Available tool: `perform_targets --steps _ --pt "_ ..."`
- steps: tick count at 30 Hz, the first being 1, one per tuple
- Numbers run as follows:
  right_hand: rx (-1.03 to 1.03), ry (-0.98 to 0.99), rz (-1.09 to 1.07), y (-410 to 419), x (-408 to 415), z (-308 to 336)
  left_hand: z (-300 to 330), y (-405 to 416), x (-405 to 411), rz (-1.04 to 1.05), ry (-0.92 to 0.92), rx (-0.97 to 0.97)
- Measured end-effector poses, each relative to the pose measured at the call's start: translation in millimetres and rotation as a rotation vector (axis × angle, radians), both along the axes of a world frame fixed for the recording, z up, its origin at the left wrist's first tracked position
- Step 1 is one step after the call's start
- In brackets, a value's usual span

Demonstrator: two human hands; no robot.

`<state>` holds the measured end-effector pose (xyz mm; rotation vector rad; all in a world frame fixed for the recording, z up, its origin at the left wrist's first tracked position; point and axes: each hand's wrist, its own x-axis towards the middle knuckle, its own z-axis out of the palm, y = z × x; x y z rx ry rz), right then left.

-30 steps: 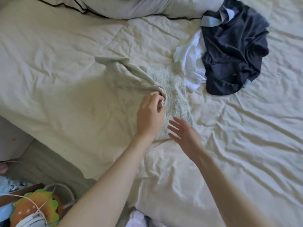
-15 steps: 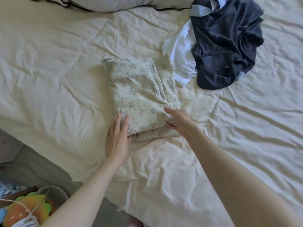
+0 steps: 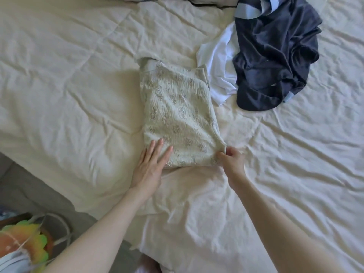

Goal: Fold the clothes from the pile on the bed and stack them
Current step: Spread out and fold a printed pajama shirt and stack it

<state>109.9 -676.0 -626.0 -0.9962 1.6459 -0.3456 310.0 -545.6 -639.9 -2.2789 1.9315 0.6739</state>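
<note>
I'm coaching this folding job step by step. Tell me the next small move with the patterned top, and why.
Probably tug the near right corner square and smooth it flat. The right hand pinches that corner of the folded patterned top, where the edge bunches, while the left hand lies flat on the near left edge, steadying it. The dark garment and white garment lie unfolded.

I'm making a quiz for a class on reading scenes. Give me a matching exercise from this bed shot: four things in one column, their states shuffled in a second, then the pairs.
Things:
1. left hand
2. right hand
3. cream patterned garment
4. navy garment

States:
A. crumpled in the pile, partly over a white garment
B. pinches a near corner of the fabric
C. folded into a rectangle on the bed
D. lies flat, fingers straight, on the fabric

Pairs: 1-D, 2-B, 3-C, 4-A
</note>
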Motion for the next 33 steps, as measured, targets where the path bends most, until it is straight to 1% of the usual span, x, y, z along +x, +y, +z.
perform_targets --steps 4,7,11,13,15,17,18,22,25,28,33 --pt "0.026 -0.044 -0.007 -4.3 11.2 -3.7 -4.3 5.4 4.3 -0.008 0.008 -0.029" --pt "0.147 -0.016 0.003 -16.7 13.4 -7.0 -7.5 -1.5 12.0 -0.074 -0.005 -0.054" --pt "0.342 -0.222 -0.052 -28.2 5.6 -8.6 0.1 -12.3 24.3 -0.196 -0.099 -0.148" --pt "0.397 -0.227 -0.011 -24.2 -0.7 -7.7 4.9 -7.3 25.9 -0.214 -0.122 -0.161" --pt "0.418 -0.196 0.026 -17.7 -6.6 -5.4 10.0 1.7 23.5 -0.227 -0.127 -0.207" --pt "0.388 -0.171 0.044 -10.3 -8.7 -1.7 17.0 7.8 19.7 -0.228 -0.107 -0.268" --pt "0.361 -0.175 0.028 -7.0 -8.4 0.3 21.0 8.1 18.3 -0.207 -0.074 -0.269" --pt "0.32 -0.282 -0.129 9.4 -8.5 18.8 39.8 10.0 9.6 0.034 0.186 -0.142" --pt "0.356 -0.293 -0.172 31.8 -28.0 33.8 54.0 30.6 -3.7 0.111 0.341 -0.051" --pt "0.432 -0.219 -0.132 66.1 -57.3 39.6 65.3 57.7 -17.3 0.165 0.462 0.113" --pt "0.519 -0.033 -0.062 114.8 -95.4 49.1 85.6 84.0 -28.8 0.169 0.576 0.478"
